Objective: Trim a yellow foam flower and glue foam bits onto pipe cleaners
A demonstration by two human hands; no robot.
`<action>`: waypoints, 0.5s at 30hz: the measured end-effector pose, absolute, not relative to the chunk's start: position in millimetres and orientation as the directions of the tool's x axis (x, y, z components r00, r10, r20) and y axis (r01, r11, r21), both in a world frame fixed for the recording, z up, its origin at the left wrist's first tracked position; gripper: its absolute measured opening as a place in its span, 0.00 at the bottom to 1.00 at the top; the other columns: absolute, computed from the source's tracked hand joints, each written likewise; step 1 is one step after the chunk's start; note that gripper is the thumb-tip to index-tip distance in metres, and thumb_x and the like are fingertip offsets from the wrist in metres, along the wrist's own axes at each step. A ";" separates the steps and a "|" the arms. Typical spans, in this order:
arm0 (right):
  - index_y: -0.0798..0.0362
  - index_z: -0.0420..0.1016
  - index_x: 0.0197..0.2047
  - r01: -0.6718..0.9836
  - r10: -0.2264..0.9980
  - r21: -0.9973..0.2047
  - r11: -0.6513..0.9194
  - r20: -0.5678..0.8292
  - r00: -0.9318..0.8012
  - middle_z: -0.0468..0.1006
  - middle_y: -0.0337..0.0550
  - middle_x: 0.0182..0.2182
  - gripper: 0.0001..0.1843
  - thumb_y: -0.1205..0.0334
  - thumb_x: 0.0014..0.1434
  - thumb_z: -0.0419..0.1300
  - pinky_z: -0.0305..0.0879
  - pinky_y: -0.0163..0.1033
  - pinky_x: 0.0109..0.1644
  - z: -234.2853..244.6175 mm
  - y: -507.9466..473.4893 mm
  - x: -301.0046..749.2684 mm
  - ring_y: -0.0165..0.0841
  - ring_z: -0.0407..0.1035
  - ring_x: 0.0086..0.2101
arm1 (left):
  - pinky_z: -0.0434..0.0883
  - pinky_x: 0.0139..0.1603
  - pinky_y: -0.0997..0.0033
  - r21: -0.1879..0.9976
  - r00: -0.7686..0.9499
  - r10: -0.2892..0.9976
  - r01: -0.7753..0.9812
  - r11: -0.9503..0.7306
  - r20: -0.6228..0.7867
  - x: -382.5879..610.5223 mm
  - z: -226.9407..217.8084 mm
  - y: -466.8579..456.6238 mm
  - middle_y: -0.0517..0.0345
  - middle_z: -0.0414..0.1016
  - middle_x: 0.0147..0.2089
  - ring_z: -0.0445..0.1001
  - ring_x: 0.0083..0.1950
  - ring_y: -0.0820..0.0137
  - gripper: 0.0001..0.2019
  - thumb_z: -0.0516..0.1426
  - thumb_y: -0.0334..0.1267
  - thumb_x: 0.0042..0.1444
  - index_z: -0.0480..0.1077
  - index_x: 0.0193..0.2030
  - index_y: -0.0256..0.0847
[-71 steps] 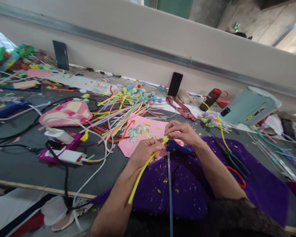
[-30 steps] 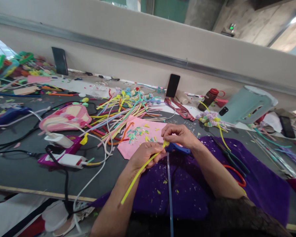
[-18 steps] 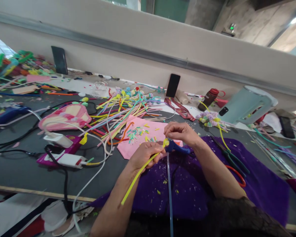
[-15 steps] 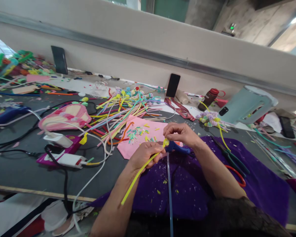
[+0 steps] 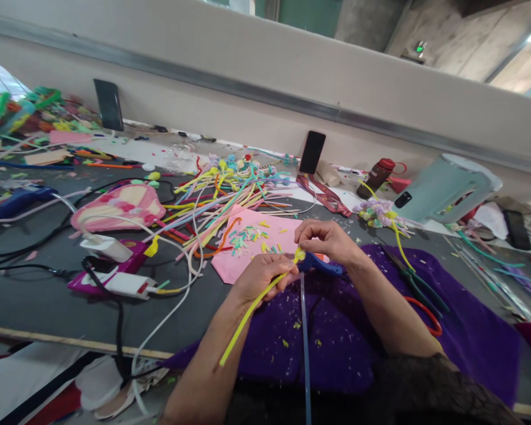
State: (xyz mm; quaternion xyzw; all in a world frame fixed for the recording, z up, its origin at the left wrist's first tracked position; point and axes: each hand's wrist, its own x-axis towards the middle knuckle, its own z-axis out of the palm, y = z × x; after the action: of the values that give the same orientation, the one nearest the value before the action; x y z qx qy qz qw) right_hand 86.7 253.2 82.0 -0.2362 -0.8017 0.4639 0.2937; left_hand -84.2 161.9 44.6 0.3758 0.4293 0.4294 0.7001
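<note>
My left hand [image 5: 265,276] is closed round a yellow pipe cleaner [image 5: 243,324], whose long stem slants down past the wrist. At its upper end is a small yellow bunched piece [image 5: 300,255], like a flower head. My right hand [image 5: 321,239] pinches at that bunched end, with the fingertips partly hidden. Just behind the hands lies a blue glue gun [image 5: 330,267]; a long translucent glue stick [image 5: 305,342] runs from it toward me. Under them is a purple cloth [image 5: 340,354] dotted with yellow scraps. A pink sheet [image 5: 225,268] beyond bears short cut pieces.
Loose pipe cleaners [image 5: 230,198] are heaped behind the pink sheet. On the left, cables run to a magenta power strip [image 5: 137,260]. Dark-handled pliers [image 5: 420,289] lie on the right. Farther back stand a phone [image 5: 312,152], a brown bottle [image 5: 377,178] and a pale blue jug [image 5: 446,189].
The whole view has shifted very slightly. Both hands keep the same grip on the yellow pipe cleaner, and nothing was let go.
</note>
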 end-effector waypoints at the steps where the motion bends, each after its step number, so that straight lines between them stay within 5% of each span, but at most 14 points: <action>1: 0.55 0.72 0.25 0.101 0.653 -0.884 0.456 0.255 -0.713 0.73 0.40 0.31 0.05 0.69 0.52 0.61 0.63 0.36 0.38 81.9 253.4 86.7 0.28 0.66 0.31 | 0.43 0.10 0.82 0.896 0.262 0.924 -0.277 0.348 -0.278 -84.1 44.6 161.9 0.66 0.62 0.11 0.50 0.08 0.84 0.10 0.56 0.40 0.48 0.71 0.25 0.35; 15: 0.55 0.73 0.25 0.120 0.631 -0.867 0.484 0.251 -0.734 0.74 0.40 0.31 0.06 0.67 0.52 0.62 0.64 0.38 0.41 81.1 252.6 85.6 0.30 0.68 0.33 | 0.42 0.10 0.81 0.895 0.262 0.921 -0.267 0.357 -0.289 -84.1 45.9 162.7 0.65 0.62 0.10 0.50 0.08 0.83 0.09 0.57 0.40 0.48 0.71 0.25 0.35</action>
State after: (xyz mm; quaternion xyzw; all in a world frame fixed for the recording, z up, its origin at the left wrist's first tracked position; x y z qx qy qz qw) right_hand 85.6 252.6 81.1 -0.2306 -0.8138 0.4525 0.2825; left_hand -84.1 162.7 45.9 0.3761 0.4346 0.4246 0.6996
